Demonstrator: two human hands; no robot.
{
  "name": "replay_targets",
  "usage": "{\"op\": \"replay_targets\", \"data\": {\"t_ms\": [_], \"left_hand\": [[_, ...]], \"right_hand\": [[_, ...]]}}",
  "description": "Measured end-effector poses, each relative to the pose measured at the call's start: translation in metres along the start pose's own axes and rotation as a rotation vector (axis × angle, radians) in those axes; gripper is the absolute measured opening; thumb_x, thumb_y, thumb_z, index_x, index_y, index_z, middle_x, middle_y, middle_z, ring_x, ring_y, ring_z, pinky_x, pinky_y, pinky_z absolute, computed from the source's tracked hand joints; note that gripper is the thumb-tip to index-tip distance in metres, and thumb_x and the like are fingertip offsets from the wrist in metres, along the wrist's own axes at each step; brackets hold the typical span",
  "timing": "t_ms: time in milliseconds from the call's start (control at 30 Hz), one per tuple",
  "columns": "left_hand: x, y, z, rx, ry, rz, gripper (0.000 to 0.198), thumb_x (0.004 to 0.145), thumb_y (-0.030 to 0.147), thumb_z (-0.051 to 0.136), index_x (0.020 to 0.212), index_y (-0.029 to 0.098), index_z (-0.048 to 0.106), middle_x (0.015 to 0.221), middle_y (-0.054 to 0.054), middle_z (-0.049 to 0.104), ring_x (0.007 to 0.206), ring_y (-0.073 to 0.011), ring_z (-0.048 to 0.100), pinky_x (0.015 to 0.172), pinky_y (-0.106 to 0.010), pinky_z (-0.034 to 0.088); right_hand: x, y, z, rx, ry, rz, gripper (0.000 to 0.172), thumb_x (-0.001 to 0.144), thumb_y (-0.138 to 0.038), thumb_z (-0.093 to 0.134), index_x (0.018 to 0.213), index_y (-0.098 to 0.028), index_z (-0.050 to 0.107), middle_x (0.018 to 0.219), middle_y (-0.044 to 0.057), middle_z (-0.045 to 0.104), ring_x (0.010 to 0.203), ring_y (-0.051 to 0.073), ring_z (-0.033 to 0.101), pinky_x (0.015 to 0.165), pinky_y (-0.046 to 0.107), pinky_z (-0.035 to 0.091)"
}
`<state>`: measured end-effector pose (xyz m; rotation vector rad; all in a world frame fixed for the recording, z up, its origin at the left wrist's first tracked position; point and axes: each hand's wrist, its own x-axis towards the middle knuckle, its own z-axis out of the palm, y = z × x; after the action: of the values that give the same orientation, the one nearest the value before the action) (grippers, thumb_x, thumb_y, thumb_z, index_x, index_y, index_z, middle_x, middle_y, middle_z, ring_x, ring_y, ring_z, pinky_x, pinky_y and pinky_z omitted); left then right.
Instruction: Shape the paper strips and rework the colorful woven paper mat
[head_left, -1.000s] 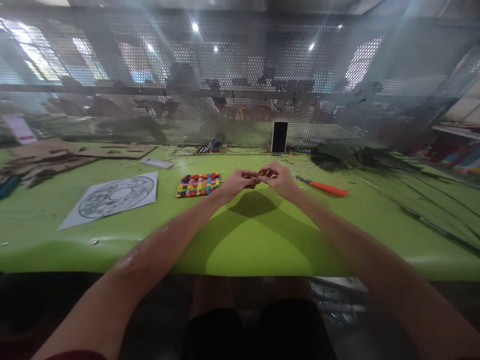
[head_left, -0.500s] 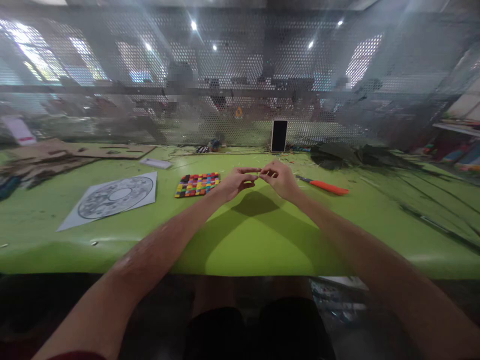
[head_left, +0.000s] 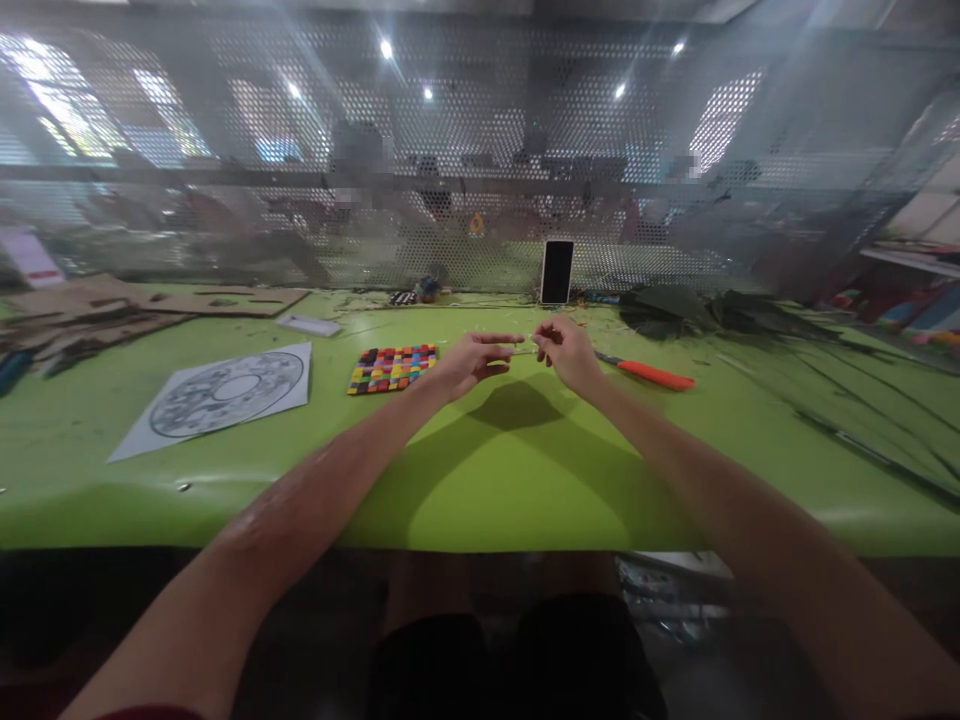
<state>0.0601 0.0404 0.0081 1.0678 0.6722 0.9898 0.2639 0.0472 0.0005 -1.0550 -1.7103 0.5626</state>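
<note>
My left hand [head_left: 478, 364] is over the middle of the table, index finger stretched out, the thumb and other fingers pinching one end of a thin pale-green strip [head_left: 524, 351]. Opposite it, the fingertips of my right hand [head_left: 565, 354] are pinched together at the strip's other end. The strip is too small to tell its kind. Left of my hands lies a colourful woven mat [head_left: 393, 369]. Just right of my right hand is a knife-like tool with an orange handle [head_left: 656, 375], its dark end partly behind the hand.
A printed ring-pattern sheet [head_left: 225, 392] and cut cardboard [head_left: 150, 300] lie left on the green table [head_left: 517, 500]. A phone-like dark panel [head_left: 557, 272] stands at the perforated screen [head_left: 480, 190]. Dark leaves [head_left: 682, 310] and long stems [head_left: 877, 455] are on the right.
My right hand has moved slightly right and up, away from my left fingertips. A gap has opened between the hands, and the thin strip now shows across it.
</note>
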Motion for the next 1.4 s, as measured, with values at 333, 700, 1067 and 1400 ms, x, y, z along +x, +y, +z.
{"op": "replay_targets", "data": {"t_ms": [333, 700, 1067, 1400], "left_hand": [[-0.002, -0.001, 0.003, 0.158, 0.033, -0.02, 0.022, 0.075, -0.001, 0.072, 0.094, 0.008, 0.078, 0.086, -0.006, 0.072, 0.064, -0.0074, 0.061, 0.07, -0.025, 0.055], [0.007, -0.006, -0.01, 0.233, 0.084, -0.005, 0.033, 0.075, 0.001, 0.07, 0.107, 0.008, 0.074, 0.084, -0.006, 0.07, 0.068, -0.0093, 0.061, 0.074, -0.027, 0.053], [0.005, -0.008, -0.008, 0.335, 0.008, -0.001, 0.03, 0.077, 0.003, 0.071, 0.106, 0.009, 0.074, 0.089, -0.007, 0.071, 0.072, -0.0109, 0.062, 0.074, -0.028, 0.052], [0.001, -0.006, -0.003, 0.351, 0.026, -0.036, 0.024, 0.081, 0.004, 0.067, 0.103, 0.009, 0.074, 0.071, -0.004, 0.066, 0.065, -0.0107, 0.06, 0.071, -0.026, 0.05]], "right_hand": [[0.007, -0.002, -0.004, 0.156, 0.094, 0.091, 0.022, 0.088, -0.036, 0.071, 0.085, -0.021, 0.054, 0.065, -0.003, 0.056, 0.051, 0.011, 0.055, 0.047, 0.024, 0.041], [-0.015, -0.056, -0.016, 0.46, -1.242, 0.138, 0.021, 0.08, -0.028, 0.082, 0.093, -0.011, 0.078, 0.096, 0.008, 0.071, 0.074, 0.011, 0.066, 0.065, 0.024, 0.051], [-0.018, -0.046, -0.003, 0.271, -1.19, 0.229, 0.021, 0.076, -0.026, 0.084, 0.089, -0.014, 0.074, 0.074, 0.001, 0.072, 0.057, 0.008, 0.062, 0.05, 0.016, 0.045], [-0.042, -0.099, 0.009, 0.269, -1.748, 0.549, 0.04, 0.074, -0.046, 0.085, 0.096, -0.014, 0.075, 0.084, 0.009, 0.078, 0.063, 0.016, 0.072, 0.044, 0.019, 0.043]]}}
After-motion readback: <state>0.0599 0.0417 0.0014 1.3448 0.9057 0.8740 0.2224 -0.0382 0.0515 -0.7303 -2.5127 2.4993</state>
